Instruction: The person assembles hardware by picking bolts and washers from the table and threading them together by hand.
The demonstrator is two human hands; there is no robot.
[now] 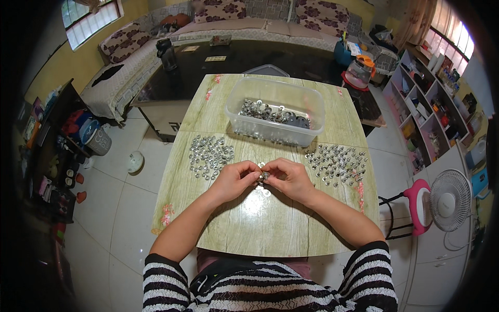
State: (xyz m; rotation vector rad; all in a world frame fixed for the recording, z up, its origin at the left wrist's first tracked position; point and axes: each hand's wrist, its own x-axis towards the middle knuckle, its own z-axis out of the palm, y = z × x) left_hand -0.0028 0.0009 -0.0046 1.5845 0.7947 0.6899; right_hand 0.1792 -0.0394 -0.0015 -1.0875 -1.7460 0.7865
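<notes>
My left hand (235, 179) and my right hand (288, 178) meet over the middle of a small wood-pattern table (228, 234). Between their fingertips they pinch a small metal bolt with a washer or nut (264, 176). To the left lies a pile of silver washers or nuts (209, 155). On the right, several silver bolts (337, 164) stand spread out. Behind both hands sits a clear plastic tub (275, 110) with assembled metal pieces in its bottom.
A dark glass coffee table (234, 65) and a sofa with floral cushions (239, 15) lie beyond. A pink stool (416, 203) and white fan (449, 200) stand at the right, a shelf unit (431, 114) behind them. White tiled floor (119, 208) at the left.
</notes>
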